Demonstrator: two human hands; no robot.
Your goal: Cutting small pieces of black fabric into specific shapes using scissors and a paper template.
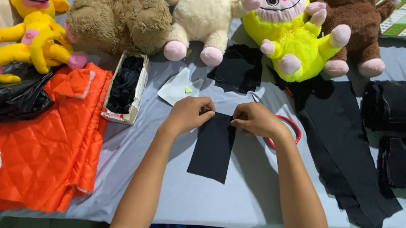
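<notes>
My left hand (189,113) and right hand (257,120) both pinch top edge of black fabric strip (213,148), grip clenched on it; strip lies flat on grey surface (234,194), mid-frame. Red-handled scissors (290,131) touching right wrist. White paper scrap (179,87) just above left hand. Box of black scraps (125,87) and orange quilted cloth (36,146) at left. Plush toys (194,11) along far edge.

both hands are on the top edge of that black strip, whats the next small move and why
Probably smooth the black fabric strip flat toward the body. Both the left hand and right hand pinch its far edge, and the strip lies slightly skewed on the grey table cover. The red-handled scissors sit partly hidden behind the right hand, so flattening likely comes before any cut.
</notes>
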